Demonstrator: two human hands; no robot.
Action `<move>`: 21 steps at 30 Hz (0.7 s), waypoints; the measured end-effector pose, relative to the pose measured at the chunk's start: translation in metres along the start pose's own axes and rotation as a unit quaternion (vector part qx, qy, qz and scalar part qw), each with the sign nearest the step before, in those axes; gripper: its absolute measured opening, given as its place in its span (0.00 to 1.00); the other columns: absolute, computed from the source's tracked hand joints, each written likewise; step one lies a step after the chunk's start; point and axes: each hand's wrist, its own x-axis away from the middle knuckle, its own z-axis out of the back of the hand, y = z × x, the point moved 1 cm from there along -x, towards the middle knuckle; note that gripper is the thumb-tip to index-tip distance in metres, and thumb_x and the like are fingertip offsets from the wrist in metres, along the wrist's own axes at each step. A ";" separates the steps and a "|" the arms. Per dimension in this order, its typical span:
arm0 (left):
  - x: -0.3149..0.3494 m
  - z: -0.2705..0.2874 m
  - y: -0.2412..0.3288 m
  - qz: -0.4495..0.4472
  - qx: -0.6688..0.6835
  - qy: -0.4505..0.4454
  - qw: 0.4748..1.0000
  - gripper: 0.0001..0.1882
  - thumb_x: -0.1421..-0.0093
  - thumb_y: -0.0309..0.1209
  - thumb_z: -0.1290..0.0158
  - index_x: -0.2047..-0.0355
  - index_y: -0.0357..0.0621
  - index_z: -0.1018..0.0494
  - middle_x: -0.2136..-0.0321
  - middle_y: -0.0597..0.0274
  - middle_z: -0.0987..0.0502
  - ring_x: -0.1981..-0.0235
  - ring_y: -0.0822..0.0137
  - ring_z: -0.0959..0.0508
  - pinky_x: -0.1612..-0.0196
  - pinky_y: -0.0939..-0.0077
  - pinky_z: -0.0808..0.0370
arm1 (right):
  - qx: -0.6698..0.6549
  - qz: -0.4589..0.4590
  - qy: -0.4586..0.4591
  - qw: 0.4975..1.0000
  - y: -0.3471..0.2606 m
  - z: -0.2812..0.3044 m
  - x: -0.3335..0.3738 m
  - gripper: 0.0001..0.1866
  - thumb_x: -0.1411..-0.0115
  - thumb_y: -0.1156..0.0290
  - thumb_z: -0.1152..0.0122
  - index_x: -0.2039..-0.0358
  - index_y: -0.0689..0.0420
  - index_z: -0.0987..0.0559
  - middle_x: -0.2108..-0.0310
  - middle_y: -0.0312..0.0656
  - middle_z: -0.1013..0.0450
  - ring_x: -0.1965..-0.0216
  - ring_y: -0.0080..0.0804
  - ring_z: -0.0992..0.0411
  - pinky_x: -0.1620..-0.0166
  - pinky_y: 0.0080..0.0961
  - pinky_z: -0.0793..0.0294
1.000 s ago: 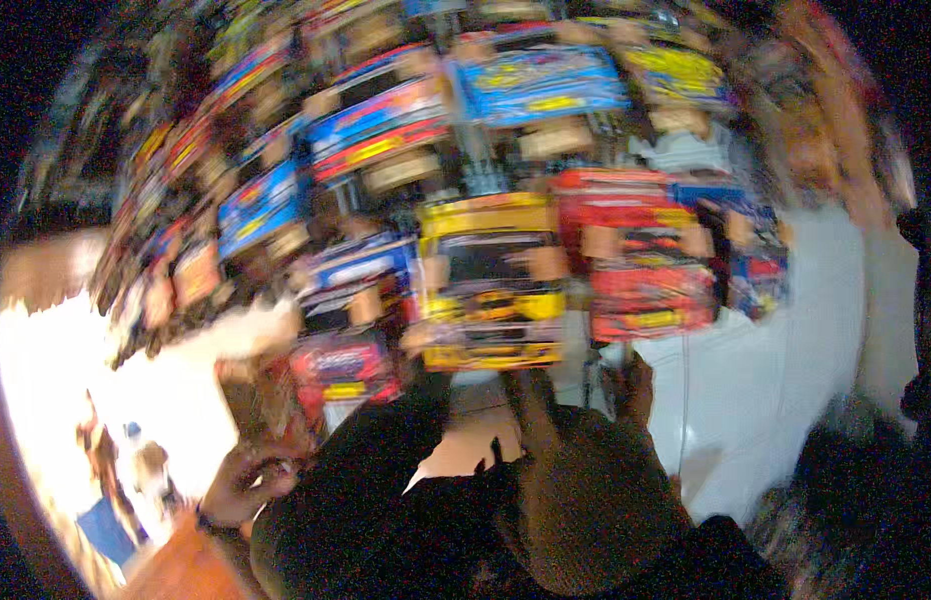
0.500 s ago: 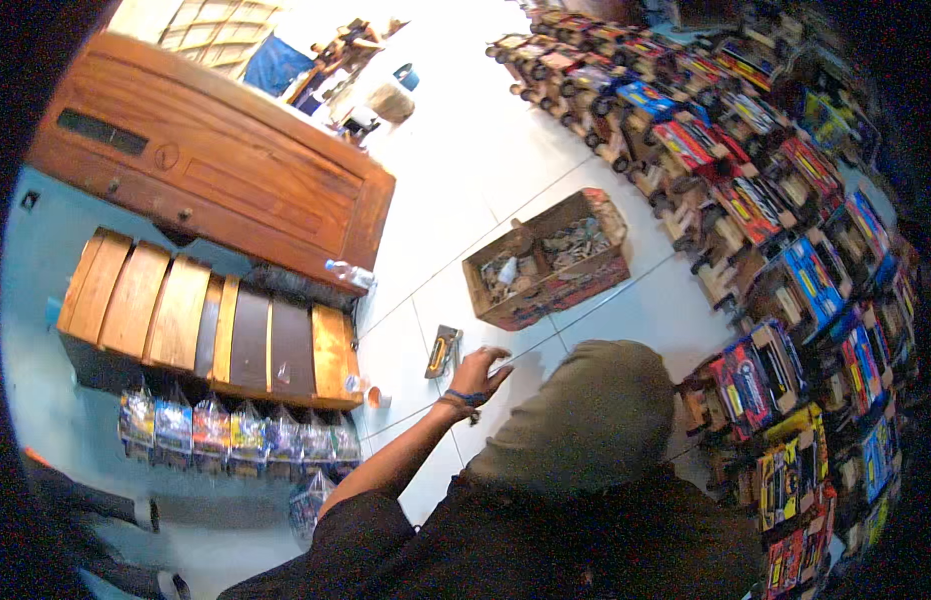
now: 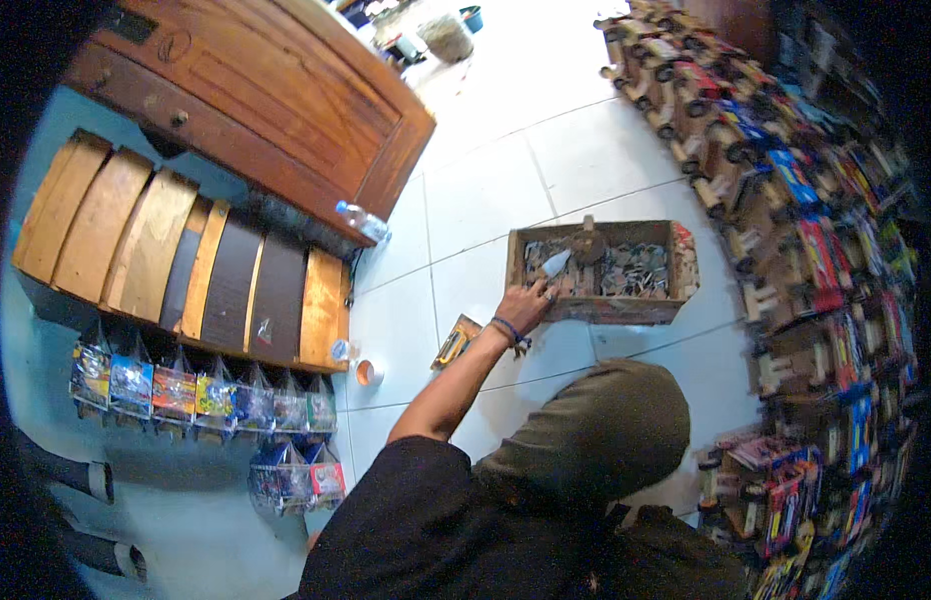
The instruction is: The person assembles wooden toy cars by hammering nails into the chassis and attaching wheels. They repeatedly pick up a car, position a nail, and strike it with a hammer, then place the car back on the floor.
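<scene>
My left hand (image 3: 526, 307), with a dark band at the wrist, reaches over the near left side of an open wooden box (image 3: 626, 312). Its fingers are stretched out and slightly apart, and nothing shows in them. Just beyond the fingertips, a pale blue-white pointed piece (image 3: 557, 263) lies inside the box. Many small loose pieces (image 3: 636, 270) fill the compartment on the right. Beside my forearm, a flat black-and-yellow tool (image 3: 454, 343) rests on the tiles. My right hand does not show; dark clothing and an olive cloth-covered shape (image 3: 596, 430) fill the lower middle.
Rows of colourful wooden toy trucks (image 3: 821, 250) line the right side. To the left stand a slatted wooden bench (image 3: 226, 285) with bagged toys (image 3: 176, 390) along its front and a brown wooden panel (image 3: 276, 110). A plastic bottle (image 3: 364, 220) and an orange-rimmed cup (image 3: 369, 373) are nearby.
My left hand has moved from above the floor beside the black-and-yellow tool, forward and right to the wooden box. The whole view has shifted and turned.
</scene>
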 end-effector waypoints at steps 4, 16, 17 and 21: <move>0.002 -0.007 -0.062 0.066 -0.022 -0.026 0.997 0.17 0.38 0.29 0.52 0.48 0.52 0.30 0.59 0.55 0.24 0.74 0.57 0.18 0.72 0.60 0.23 | 0.027 -0.026 -0.028 0.999 -0.037 -0.008 -0.024 0.34 0.40 0.50 0.37 0.43 0.61 0.31 0.50 0.57 0.29 0.47 0.53 0.31 0.45 0.40 0.30; 0.133 0.025 -0.191 0.488 -0.048 -0.088 0.867 0.23 0.38 0.34 0.43 0.43 0.45 0.31 0.50 0.40 0.30 0.58 0.40 0.21 0.58 0.49 0.23 | 0.031 -0.012 -0.104 0.994 -0.148 -0.036 -0.094 0.38 0.40 0.46 0.37 0.40 0.61 0.33 0.46 0.59 0.29 0.43 0.54 0.32 0.41 0.39 0.31; 0.136 0.029 -0.187 0.472 -0.134 -0.027 0.871 0.28 0.39 0.34 0.43 0.39 0.45 0.35 0.47 0.40 0.33 0.52 0.41 0.26 0.52 0.49 0.26 | 0.034 0.009 -0.105 0.994 -0.152 -0.041 -0.104 0.38 0.40 0.45 0.37 0.40 0.61 0.33 0.45 0.59 0.29 0.42 0.54 0.32 0.41 0.39 0.32; 0.096 0.013 -0.109 0.379 0.107 0.137 0.909 0.33 0.41 0.38 0.39 0.39 0.39 0.36 0.45 0.43 0.34 0.43 0.46 0.34 0.41 0.50 0.36 | -0.054 0.117 -0.107 0.986 -0.174 -0.083 -0.145 0.38 0.35 0.54 0.39 0.32 0.58 0.41 0.41 0.46 0.33 0.43 0.33 0.34 0.40 0.29 0.35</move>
